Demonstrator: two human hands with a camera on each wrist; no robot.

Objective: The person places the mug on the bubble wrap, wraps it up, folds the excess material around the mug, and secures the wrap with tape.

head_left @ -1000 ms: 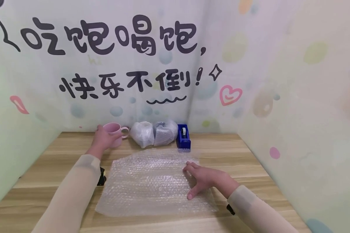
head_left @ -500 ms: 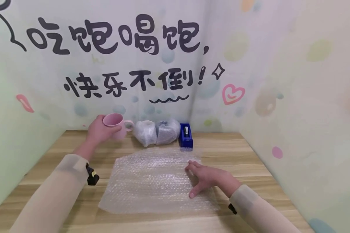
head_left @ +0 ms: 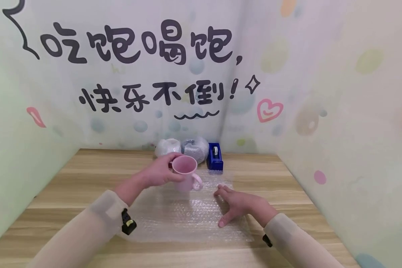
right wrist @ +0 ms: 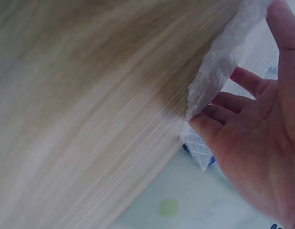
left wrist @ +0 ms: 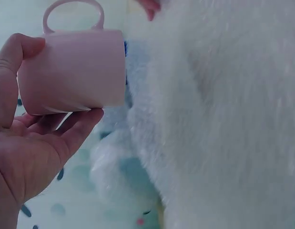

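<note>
My left hand (head_left: 160,172) grips a pink mug (head_left: 185,175) around its body, above the far half of a bubble wrap sheet (head_left: 177,219). The mug is upright, its handle pointing right, away from the palm. In the left wrist view the thumb lies on one side of the mug (left wrist: 76,71) and the fingers on the other. My right hand (head_left: 238,205) rests with spread fingers on the sheet's right part. From the right wrist view, its fingertips touch the bubble wrap (right wrist: 211,76) near the edge.
At the back of the wooden table (head_left: 70,178) sit two wrapped bundles, a white one (head_left: 165,146) partly hidden by the left hand and a greyer one (head_left: 197,149). A blue tape dispenser (head_left: 216,158) stands to their right. Printed walls rise behind and at both sides.
My left hand has lifted the mug from the back left of the table and carried it right and nearer, over the bubble wrap. The right hand has stayed in place on the sheet.
</note>
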